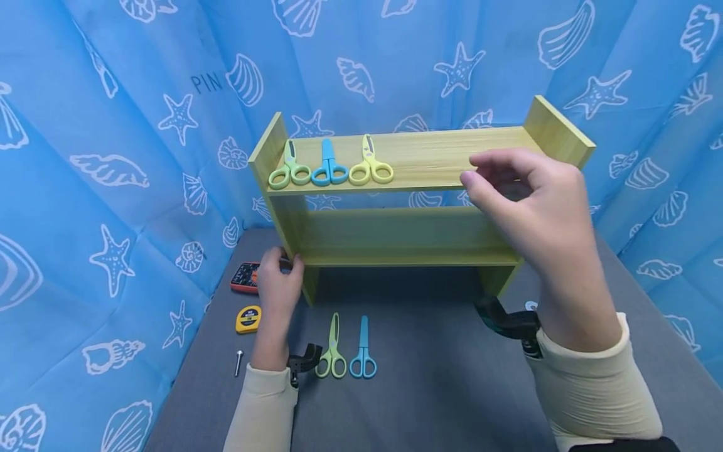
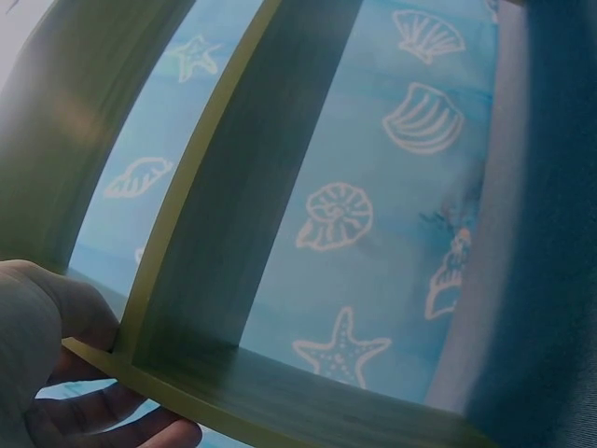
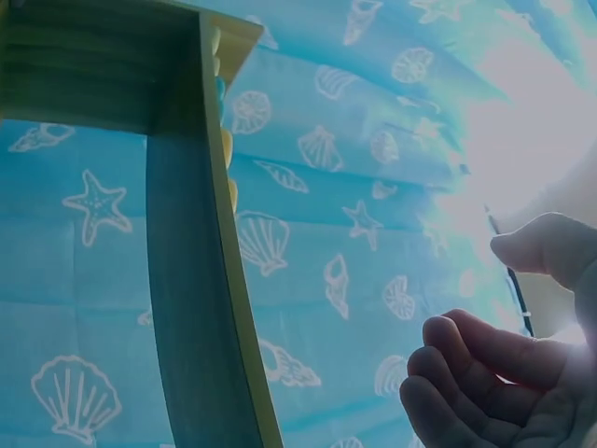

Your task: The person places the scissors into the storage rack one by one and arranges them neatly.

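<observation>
A pale yellow two-tier wooden shelf [image 1: 440, 232] stands on the grey table. My left hand [image 1: 280, 290] grips the shelf's left side panel near the lower board. In the left wrist view the thumb of my left hand [image 2: 56, 345] lies on the panel's inner side, with the fingers on the outer side. Green scissors [image 1: 290, 164], blue scissors [image 1: 328, 157] and yellow scissors [image 1: 369, 157] lie in a row at the top board's left end. My right hand [image 1: 548, 207] is raised before the top board's right part, fingers loosely bent, thumb apart, holding nothing.
Another green pair of scissors [image 1: 334, 342] and blue pair [image 1: 364, 342] lie in front of the shelf. At the left are a red-and-black multimeter [image 1: 245, 276], a yellow tape measure [image 1: 248, 319] and a bolt [image 1: 238, 363]. A blue shell-print curtain [image 1: 135, 207] hangs behind.
</observation>
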`<state>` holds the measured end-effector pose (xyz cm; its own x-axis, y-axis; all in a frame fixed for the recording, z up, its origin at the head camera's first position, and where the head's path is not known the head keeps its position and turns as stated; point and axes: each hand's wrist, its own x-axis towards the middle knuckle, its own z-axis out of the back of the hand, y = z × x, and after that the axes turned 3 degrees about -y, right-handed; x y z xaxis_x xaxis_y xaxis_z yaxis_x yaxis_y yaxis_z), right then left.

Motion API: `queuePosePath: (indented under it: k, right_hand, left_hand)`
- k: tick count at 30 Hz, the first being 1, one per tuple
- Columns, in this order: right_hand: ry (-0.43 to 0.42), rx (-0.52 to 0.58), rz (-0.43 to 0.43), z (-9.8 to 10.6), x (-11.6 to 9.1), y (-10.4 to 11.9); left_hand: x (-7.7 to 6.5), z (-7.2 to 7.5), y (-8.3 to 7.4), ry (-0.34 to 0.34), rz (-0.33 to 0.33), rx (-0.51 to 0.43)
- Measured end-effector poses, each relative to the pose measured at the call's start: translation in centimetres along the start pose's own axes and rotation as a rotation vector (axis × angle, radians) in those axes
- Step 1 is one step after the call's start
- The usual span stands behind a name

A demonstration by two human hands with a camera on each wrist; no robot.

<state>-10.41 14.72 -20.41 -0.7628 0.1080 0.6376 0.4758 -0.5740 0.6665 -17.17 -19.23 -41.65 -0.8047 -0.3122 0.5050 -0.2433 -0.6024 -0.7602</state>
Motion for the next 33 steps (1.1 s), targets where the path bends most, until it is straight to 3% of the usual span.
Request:
queuePosePath:
  k: [6,11,20,26,33]
  right_hand:
    - [-0.031,0.014,-0.004,1.2,-2.4,-1.1]
    - [-0.018,0.026,0.026,1.1,-4.7,-2.4]
    - [0.041,0.085,0.065,-1.5,-8.4,-4.4]
    - [0.091,0.069,0.029,-3.2,-10.9,-5.8]
    - [0.212,0.014,-0.035,-6.5,-14.2,-7.5]
  left_hand:
    - [0.0,-0.1,0.0,0.001,0.007,0.006]
    - [0.0,-0.1,0.0,-0.005,-0.013,-0.002]
    - [0.0,0.1,0.0,-0.004,-0.026,0.004]
    - [0.0,0.1,0.1,-0.007,-0.044,0.004]
    - [0.0,0.1,0.1,0.002,-0.031,-0.001]
